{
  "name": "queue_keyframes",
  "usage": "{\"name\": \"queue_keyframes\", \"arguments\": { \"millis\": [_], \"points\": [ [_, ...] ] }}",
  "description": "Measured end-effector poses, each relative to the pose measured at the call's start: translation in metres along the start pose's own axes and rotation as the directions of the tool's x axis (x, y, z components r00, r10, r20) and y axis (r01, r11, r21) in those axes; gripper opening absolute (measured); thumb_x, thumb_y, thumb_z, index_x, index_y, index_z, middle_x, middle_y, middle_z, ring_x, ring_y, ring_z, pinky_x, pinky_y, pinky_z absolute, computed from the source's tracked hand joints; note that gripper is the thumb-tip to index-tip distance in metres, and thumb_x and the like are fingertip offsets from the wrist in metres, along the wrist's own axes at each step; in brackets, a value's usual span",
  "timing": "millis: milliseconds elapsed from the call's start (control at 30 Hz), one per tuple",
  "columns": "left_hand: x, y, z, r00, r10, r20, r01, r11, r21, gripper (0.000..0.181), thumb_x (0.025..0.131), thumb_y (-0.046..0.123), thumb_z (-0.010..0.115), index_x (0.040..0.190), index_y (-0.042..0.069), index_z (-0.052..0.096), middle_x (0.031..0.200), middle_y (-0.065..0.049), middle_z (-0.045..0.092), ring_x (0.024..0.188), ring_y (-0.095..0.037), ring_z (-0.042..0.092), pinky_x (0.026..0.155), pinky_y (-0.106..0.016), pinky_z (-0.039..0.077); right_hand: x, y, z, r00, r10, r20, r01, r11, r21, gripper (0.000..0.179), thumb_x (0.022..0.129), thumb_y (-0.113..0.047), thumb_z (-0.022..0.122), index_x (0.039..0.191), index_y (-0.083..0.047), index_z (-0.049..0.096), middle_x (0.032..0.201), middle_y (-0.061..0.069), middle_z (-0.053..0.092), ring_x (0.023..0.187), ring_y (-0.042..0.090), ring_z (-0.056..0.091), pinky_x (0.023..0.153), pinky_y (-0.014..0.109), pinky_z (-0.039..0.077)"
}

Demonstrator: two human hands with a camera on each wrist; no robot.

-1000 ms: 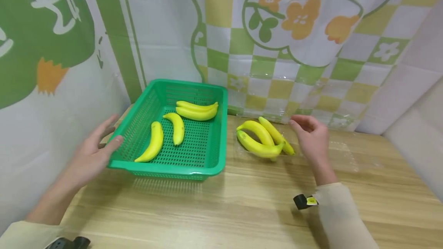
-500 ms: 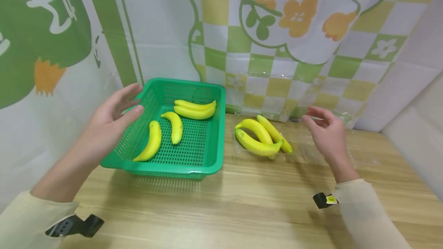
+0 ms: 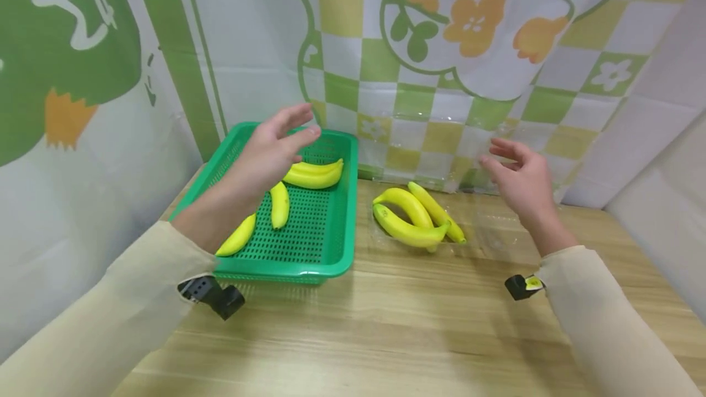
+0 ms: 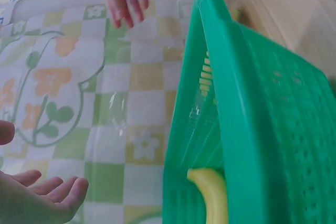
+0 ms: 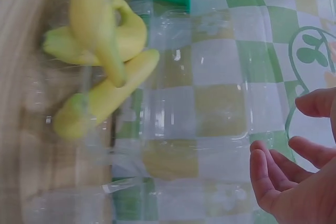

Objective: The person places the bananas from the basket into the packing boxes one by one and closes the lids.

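My left hand (image 3: 265,155) hovers over the green plastic basket (image 3: 309,271), fingers loosely extended, holding nothing. Several yellow bananas (image 3: 280,207) lie in that basket, partly covered by my left hand and forearm in the head view. To its right, three bananas (image 3: 410,228) lie crossed in a clear plastic box, whose raised transparent lid (image 5: 220,100) shows in the right wrist view. My right hand (image 3: 524,182) is in the air behind and right of these bananas, near the lid, with relaxed fingers and nothing in its grasp.
A wooden table (image 3: 386,329) carries the basket and box. Behind them hangs a printed curtain (image 3: 342,60) with green and yellow checks, close to the box lid. More white and green cloth (image 3: 105,158) hangs along the left side.
My left hand has risen from the basket's left rim and moved right over the basket. My right hand has drawn back from the bananas, rightward and up.
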State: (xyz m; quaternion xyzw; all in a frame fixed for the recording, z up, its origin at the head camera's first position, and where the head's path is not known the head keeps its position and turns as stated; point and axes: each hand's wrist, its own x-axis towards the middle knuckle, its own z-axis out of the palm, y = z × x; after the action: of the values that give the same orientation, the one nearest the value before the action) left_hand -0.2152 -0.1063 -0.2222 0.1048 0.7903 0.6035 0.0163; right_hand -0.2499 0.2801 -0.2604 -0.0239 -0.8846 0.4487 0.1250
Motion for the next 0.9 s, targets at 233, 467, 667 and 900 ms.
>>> {"name": "queue_keyframes", "arguments": {
  "millis": [233, 467, 667, 900],
  "points": [
    [0.032, -0.001, 0.033, 0.995, -0.084, 0.059, 0.091, 0.987, -0.136, 0.057, 0.103, 0.038, 0.049, 0.155, 0.021, 0.031, 0.156, 0.001, 0.04, 0.14, -0.021, 0.041, 0.111, -0.045, 0.04, 0.022, -0.012, -0.003, 0.995, 0.063, 0.077, -0.069, 0.994, 0.086, 0.07, 0.095, -0.045, 0.062, 0.154, -0.016, 0.036, 0.145, 0.014, 0.051, 0.104, 0.009, 0.063, 0.079, 0.018, 0.056],
    [0.065, -0.008, 0.065, 0.98, -0.174, 0.094, 0.191, 0.953, -0.236, 0.058, 0.101, 0.043, 0.051, 0.153, 0.021, 0.036, 0.159, 0.002, 0.034, 0.143, -0.025, 0.038, 0.113, -0.046, 0.038, 0.035, -0.015, -0.001, 0.979, 0.145, 0.146, -0.161, 0.981, 0.104, 0.08, 0.096, -0.044, 0.06, 0.159, -0.014, 0.02, 0.144, 0.021, 0.052, 0.101, 0.012, 0.067, 0.09, 0.03, 0.057],
    [0.089, -0.014, 0.082, 0.975, -0.196, 0.108, 0.22, 0.929, -0.298, 0.054, 0.101, 0.042, 0.051, 0.15, 0.02, 0.042, 0.161, 0.001, 0.03, 0.146, -0.029, 0.032, 0.116, -0.047, 0.034, 0.044, -0.016, 0.003, 0.963, 0.172, 0.205, -0.194, 0.977, 0.089, 0.083, 0.097, -0.046, 0.058, 0.159, -0.014, 0.015, 0.143, 0.024, 0.051, 0.097, 0.011, 0.066, 0.095, 0.036, 0.056],
    [0.107, -0.012, 0.088, 0.969, -0.21, 0.127, 0.24, 0.918, -0.316, 0.056, 0.102, 0.045, 0.046, 0.153, 0.022, 0.036, 0.165, -0.003, 0.019, 0.151, -0.032, 0.021, 0.12, -0.047, 0.028, 0.05, -0.022, 0.013, 0.95, 0.207, 0.234, -0.224, 0.973, 0.048, 0.083, 0.098, -0.045, 0.057, 0.16, -0.013, 0.012, 0.144, 0.024, 0.05, 0.117, 0.028, 0.059, 0.092, 0.033, 0.057]
  ]
}}
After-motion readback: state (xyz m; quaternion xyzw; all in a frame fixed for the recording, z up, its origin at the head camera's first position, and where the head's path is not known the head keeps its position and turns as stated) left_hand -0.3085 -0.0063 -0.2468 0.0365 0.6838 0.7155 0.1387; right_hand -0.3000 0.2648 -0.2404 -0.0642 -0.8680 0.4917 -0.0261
